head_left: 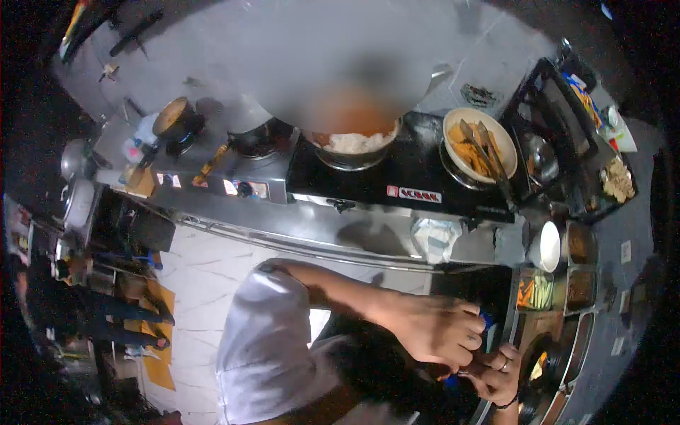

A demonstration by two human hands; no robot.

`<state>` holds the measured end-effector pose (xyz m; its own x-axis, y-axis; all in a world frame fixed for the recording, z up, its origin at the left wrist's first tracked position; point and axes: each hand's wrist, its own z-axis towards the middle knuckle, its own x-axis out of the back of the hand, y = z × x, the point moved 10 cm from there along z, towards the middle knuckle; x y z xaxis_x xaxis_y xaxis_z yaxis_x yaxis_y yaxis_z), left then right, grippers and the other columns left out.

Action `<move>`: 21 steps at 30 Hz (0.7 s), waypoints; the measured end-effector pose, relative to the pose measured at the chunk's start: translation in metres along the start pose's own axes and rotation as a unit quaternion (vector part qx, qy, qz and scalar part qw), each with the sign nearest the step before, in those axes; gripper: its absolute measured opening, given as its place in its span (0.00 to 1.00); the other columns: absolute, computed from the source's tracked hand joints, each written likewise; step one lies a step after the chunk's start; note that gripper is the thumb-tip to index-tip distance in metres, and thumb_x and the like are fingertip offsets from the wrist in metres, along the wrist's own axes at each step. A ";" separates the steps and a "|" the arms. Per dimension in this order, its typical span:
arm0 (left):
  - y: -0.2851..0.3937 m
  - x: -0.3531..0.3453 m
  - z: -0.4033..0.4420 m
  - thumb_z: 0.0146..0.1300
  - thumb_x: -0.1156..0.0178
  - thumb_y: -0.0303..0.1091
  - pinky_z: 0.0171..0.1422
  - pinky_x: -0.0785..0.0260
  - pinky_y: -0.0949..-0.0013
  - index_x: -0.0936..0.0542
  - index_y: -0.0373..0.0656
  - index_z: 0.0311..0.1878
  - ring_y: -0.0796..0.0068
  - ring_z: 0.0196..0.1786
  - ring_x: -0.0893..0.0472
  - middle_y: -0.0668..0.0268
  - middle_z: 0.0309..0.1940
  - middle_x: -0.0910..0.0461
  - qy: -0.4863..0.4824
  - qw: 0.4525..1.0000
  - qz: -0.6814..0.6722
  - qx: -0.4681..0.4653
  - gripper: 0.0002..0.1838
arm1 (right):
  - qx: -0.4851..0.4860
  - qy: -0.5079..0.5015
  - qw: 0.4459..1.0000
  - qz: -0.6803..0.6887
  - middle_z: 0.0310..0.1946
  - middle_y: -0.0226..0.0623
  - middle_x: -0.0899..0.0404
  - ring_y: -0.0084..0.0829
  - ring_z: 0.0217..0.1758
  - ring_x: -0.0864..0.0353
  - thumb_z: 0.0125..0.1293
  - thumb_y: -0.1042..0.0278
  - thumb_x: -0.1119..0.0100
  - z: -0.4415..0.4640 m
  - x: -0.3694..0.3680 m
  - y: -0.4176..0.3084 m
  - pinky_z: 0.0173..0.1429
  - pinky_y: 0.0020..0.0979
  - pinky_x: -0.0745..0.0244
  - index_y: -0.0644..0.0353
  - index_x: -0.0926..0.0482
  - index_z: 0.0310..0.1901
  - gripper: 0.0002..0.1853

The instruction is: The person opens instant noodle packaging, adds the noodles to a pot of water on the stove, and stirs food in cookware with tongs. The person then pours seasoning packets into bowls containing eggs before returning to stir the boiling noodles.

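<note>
- Left hand (435,333), lower right of frame: fingers curled narrow, touching right hand (494,375)
- Right hand: fingers bent, narrow; couldn't tell what either held
- Blue bit (486,321) showed just beside left fingers
- Veg tray (535,291) sat near hands, right of frame
- Tongs (489,152) lay across food in pan (451,152), upper right

- The left hand (435,333) and right hand (496,375) meet at the fingers; what lies between them is too small to tell.
- The right hand wears a ring and a dark bracelet.
- Tongs (501,173) lean in a pale pan (459,168) of orange-brown food.
- A pot (354,163) holds white food, its upper part blurred.
- A white bowl (550,246) stands near orange and green sticks (536,292).
- A folded cloth (435,237) lies on the metal table (368,237).
</note>
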<state>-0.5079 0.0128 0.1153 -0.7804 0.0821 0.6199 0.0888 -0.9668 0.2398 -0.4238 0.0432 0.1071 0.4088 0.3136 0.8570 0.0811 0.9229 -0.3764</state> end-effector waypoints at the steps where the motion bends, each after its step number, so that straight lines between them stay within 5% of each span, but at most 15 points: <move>1: 0.000 -0.003 0.002 0.48 0.45 0.39 0.36 0.40 0.62 0.33 0.46 0.24 0.66 0.33 0.32 0.65 0.24 0.35 0.002 1.000 -0.005 0.011 0.10 | 0.045 -0.043 0.998 0.006 0.30 0.20 0.22 0.25 0.27 0.31 0.32 0.66 0.35 -0.009 -0.004 0.000 0.32 0.30 0.41 0.46 0.18 0.26 0.13; 7: 0.004 -0.005 -0.002 0.49 0.43 0.39 0.45 0.41 0.59 0.31 0.47 0.21 0.65 0.36 0.32 0.68 0.23 0.32 -0.020 0.993 -0.114 0.011 0.10 | 0.047 -0.090 0.994 0.028 0.29 0.13 0.23 0.20 0.25 0.30 0.36 0.68 0.38 -0.083 -0.022 0.026 0.29 0.27 0.39 0.42 0.18 0.26 0.11; 10: 0.004 0.005 -0.004 0.47 0.43 0.37 0.50 0.40 0.55 0.29 0.47 0.23 0.64 0.41 0.31 0.69 0.23 0.32 0.012 0.993 -0.114 -0.001 0.08 | 0.129 -0.071 0.989 0.013 0.30 0.16 0.21 0.22 0.29 0.25 0.42 0.68 0.35 -0.036 0.001 -0.009 0.30 0.30 0.38 0.40 0.19 0.31 0.12; 11: 0.005 0.004 -0.005 0.44 0.42 0.36 0.54 0.39 0.53 0.28 0.47 0.25 0.64 0.45 0.31 0.69 0.23 0.32 0.006 0.995 -0.103 -0.006 0.07 | 0.083 -0.064 0.991 0.086 0.29 0.25 0.20 0.26 0.27 0.25 0.44 0.68 0.34 -0.023 0.004 -0.001 0.30 0.30 0.37 0.44 0.18 0.30 0.09; 12: 0.007 0.006 -0.002 0.42 0.42 0.35 0.51 0.35 0.58 0.28 0.48 0.25 0.67 0.39 0.29 0.69 0.23 0.33 0.021 0.997 -0.061 -0.041 0.07 | -0.022 0.011 0.987 0.156 0.28 0.32 0.20 0.30 0.24 0.25 0.46 0.70 0.34 -0.010 0.015 0.015 0.28 0.29 0.37 0.52 0.18 0.29 0.07; 14: 0.010 -0.007 -0.002 0.40 0.43 0.33 0.46 0.31 0.65 0.29 0.48 0.25 0.73 0.32 0.29 0.71 0.22 0.35 0.009 0.998 -0.026 -0.062 0.07 | -0.142 0.068 0.984 0.087 0.19 0.32 0.29 0.32 0.18 0.33 0.46 0.73 0.33 -0.010 0.020 0.033 0.23 0.31 0.36 0.62 0.22 0.26 0.07; 16: 0.012 -0.019 0.009 0.39 0.42 0.31 0.39 0.31 0.72 0.30 0.48 0.23 0.78 0.27 0.31 0.73 0.21 0.36 -0.017 0.995 -0.050 -0.081 0.07 | -0.197 0.087 0.977 0.004 0.18 0.33 0.31 0.32 0.19 0.31 0.50 0.70 0.35 -0.004 0.022 0.032 0.22 0.29 0.34 0.63 0.24 0.37 0.13; 21: 0.013 -0.039 0.024 0.45 0.40 0.31 0.26 0.44 0.78 0.32 0.52 0.23 0.82 0.25 0.36 0.77 0.21 0.39 -0.080 0.989 -0.069 -0.105 0.09 | -0.172 0.062 0.976 -0.116 0.15 0.32 0.32 0.32 0.20 0.28 0.54 0.67 0.39 -0.013 0.016 0.028 0.21 0.31 0.33 0.60 0.24 0.36 0.10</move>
<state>-0.4614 0.0031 0.1118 -0.6673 0.2381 0.7057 -0.1558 -0.9712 0.1804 -0.4027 0.0714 0.1058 0.4478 0.0562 0.8924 0.4759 0.8299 -0.2911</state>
